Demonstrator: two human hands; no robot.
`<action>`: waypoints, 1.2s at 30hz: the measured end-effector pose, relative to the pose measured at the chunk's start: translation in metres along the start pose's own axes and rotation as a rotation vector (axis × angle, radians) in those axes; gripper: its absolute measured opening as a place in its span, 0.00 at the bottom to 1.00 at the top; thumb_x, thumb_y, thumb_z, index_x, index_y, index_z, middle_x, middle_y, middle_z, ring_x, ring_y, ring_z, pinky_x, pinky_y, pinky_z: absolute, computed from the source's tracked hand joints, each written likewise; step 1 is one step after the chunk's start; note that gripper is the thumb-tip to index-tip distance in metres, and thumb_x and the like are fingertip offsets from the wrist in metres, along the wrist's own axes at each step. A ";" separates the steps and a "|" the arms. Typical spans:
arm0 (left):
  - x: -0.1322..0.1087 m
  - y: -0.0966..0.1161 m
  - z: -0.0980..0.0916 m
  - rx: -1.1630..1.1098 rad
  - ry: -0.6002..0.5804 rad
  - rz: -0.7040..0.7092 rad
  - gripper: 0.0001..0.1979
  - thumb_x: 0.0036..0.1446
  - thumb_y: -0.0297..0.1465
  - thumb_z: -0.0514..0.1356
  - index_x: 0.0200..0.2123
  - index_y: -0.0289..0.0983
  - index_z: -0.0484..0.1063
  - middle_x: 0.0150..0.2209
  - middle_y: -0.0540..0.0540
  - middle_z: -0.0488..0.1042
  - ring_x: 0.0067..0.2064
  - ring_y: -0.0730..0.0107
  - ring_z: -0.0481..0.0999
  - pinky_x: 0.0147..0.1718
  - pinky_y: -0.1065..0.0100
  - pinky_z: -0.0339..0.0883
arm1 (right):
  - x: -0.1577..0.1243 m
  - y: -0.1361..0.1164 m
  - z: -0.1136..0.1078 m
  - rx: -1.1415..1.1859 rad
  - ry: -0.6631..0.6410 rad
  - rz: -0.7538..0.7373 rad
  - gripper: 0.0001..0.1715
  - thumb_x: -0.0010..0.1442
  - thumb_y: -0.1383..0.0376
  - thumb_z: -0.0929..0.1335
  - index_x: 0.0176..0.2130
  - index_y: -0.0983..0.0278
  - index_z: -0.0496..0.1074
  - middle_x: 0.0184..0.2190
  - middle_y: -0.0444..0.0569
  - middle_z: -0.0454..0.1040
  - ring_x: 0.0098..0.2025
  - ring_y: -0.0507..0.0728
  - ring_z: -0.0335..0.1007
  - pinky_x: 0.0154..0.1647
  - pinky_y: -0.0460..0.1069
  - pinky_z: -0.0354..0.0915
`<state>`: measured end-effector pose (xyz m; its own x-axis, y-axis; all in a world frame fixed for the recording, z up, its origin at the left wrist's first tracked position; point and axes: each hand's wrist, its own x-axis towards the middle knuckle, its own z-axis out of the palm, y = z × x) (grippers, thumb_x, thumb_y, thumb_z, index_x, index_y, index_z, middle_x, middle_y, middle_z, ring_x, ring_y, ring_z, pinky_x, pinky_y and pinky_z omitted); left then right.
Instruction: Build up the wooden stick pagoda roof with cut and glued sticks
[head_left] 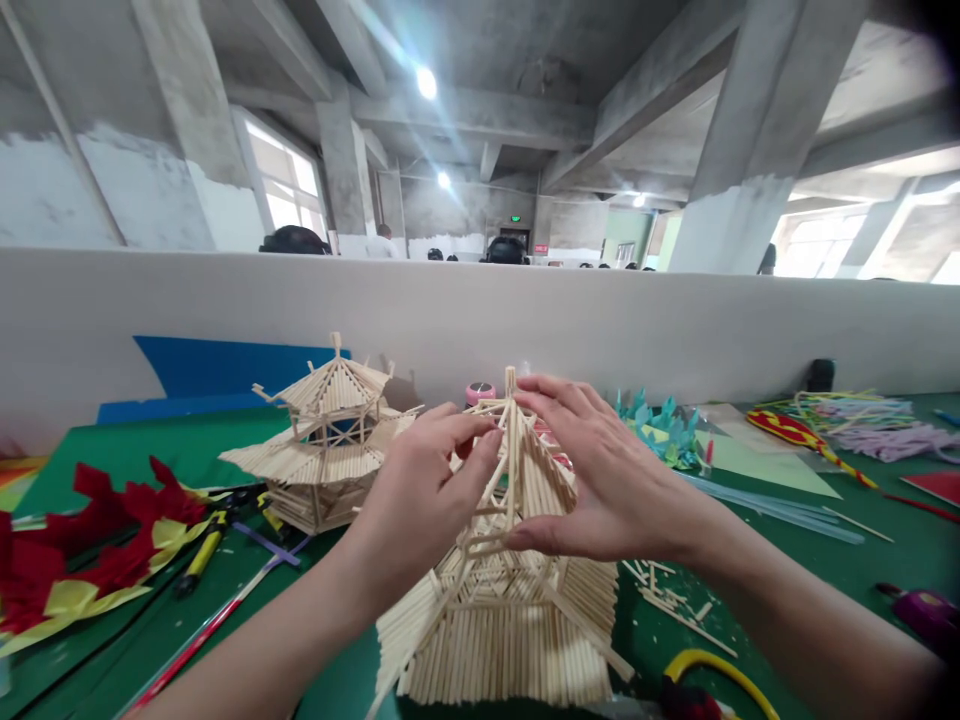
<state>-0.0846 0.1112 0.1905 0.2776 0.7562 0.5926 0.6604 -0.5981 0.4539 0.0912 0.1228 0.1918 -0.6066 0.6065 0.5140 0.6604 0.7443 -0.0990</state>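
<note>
In front of me stands a pagoda model (510, 655) built of thin wooden sticks, its lower roof wide and slatted. The upper roof frame is partly covered with sticks on the right side; its front shows open gaps. My right hand (592, 470) grips this upper roof from the right, fingers near the peak and thumb at a lower beam. At the roof's left, my left hand (431, 480) has thumb and forefinger pinched together beside the central ribs. Whatever lies between those fingertips is too small to make out. A second stick pagoda (334, 440) stands behind on the left.
Short stick offcuts (679, 600) lie right of the model, near yellow-handled pliers (720, 670). Pale glue sticks (780, 510) and turquoise folded pieces (660, 430) are farther back. Red and yellow paper (97, 540) lies left. A low white partition (480, 310) closes the table's back.
</note>
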 end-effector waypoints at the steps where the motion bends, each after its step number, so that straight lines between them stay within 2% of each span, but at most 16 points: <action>1: -0.001 -0.004 0.000 0.067 0.053 0.106 0.09 0.55 0.29 0.51 0.32 0.34 0.70 0.28 0.48 0.69 0.31 0.71 0.67 0.30 0.68 0.62 | 0.000 0.001 0.001 0.002 -0.005 0.007 0.53 0.41 0.40 0.64 0.56 0.70 0.53 0.57 0.59 0.52 0.56 0.66 0.48 0.54 0.60 0.50; 3: -0.004 -0.013 0.001 0.208 0.105 0.325 0.09 0.54 0.27 0.53 0.39 0.34 0.68 0.34 0.45 0.70 0.36 0.68 0.68 0.34 0.65 0.62 | 0.000 0.004 0.002 -0.001 -0.013 0.011 0.53 0.41 0.40 0.64 0.56 0.68 0.53 0.57 0.59 0.52 0.56 0.66 0.48 0.54 0.61 0.50; 5: -0.005 -0.021 0.003 0.335 0.073 0.489 0.10 0.54 0.26 0.53 0.40 0.34 0.67 0.38 0.44 0.71 0.38 0.65 0.67 0.37 0.62 0.61 | 0.000 0.005 0.003 -0.013 -0.024 0.013 0.52 0.41 0.41 0.64 0.56 0.68 0.54 0.57 0.59 0.52 0.56 0.67 0.48 0.54 0.62 0.50; 10: -0.007 -0.028 0.006 0.447 0.010 0.667 0.09 0.57 0.28 0.49 0.39 0.34 0.67 0.40 0.44 0.72 0.43 0.63 0.67 0.41 0.59 0.57 | 0.004 0.005 0.003 -0.040 -0.071 -0.009 0.50 0.42 0.43 0.65 0.56 0.68 0.53 0.57 0.58 0.54 0.56 0.65 0.47 0.54 0.60 0.49; 14: -0.004 -0.026 0.004 0.496 -0.007 0.731 0.12 0.58 0.27 0.46 0.37 0.33 0.68 0.37 0.43 0.73 0.42 0.63 0.67 0.42 0.60 0.56 | 0.007 0.004 0.002 -0.056 -0.102 -0.010 0.53 0.41 0.42 0.65 0.56 0.69 0.52 0.57 0.59 0.53 0.57 0.65 0.45 0.55 0.60 0.47; 20: -0.001 -0.025 0.001 0.580 0.018 0.804 0.16 0.59 0.25 0.42 0.35 0.34 0.69 0.33 0.43 0.74 0.40 0.63 0.68 0.42 0.61 0.55 | 0.008 0.006 0.001 -0.053 -0.093 -0.044 0.52 0.42 0.42 0.65 0.56 0.69 0.52 0.58 0.60 0.52 0.59 0.65 0.43 0.56 0.61 0.45; 28: -0.006 -0.027 -0.002 0.602 0.109 0.882 0.13 0.57 0.23 0.46 0.37 0.32 0.69 0.37 0.43 0.74 0.42 0.60 0.67 0.45 0.58 0.54 | 0.005 0.006 -0.005 0.000 -0.115 -0.027 0.55 0.42 0.41 0.64 0.59 0.69 0.48 0.59 0.59 0.48 0.59 0.66 0.41 0.56 0.62 0.46; 31: -0.007 -0.026 -0.003 0.589 0.138 0.893 0.12 0.56 0.23 0.48 0.38 0.32 0.69 0.36 0.44 0.74 0.42 0.61 0.67 0.45 0.58 0.54 | 0.001 0.010 -0.011 0.064 -0.068 -0.029 0.51 0.45 0.45 0.65 0.59 0.67 0.47 0.59 0.57 0.48 0.59 0.63 0.41 0.56 0.59 0.48; 36: -0.010 -0.025 -0.006 0.604 0.147 0.895 0.11 0.55 0.22 0.50 0.39 0.32 0.69 0.36 0.45 0.75 0.42 0.62 0.68 0.44 0.58 0.55 | -0.005 0.016 -0.017 0.160 0.065 0.016 0.34 0.52 0.53 0.65 0.55 0.61 0.55 0.55 0.53 0.54 0.57 0.61 0.48 0.55 0.57 0.52</action>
<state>-0.1086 0.1167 0.1772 0.7689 0.0489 0.6375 0.5057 -0.6566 -0.5596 0.1118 0.1268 0.2023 -0.5633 0.6028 0.5651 0.5874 0.7732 -0.2392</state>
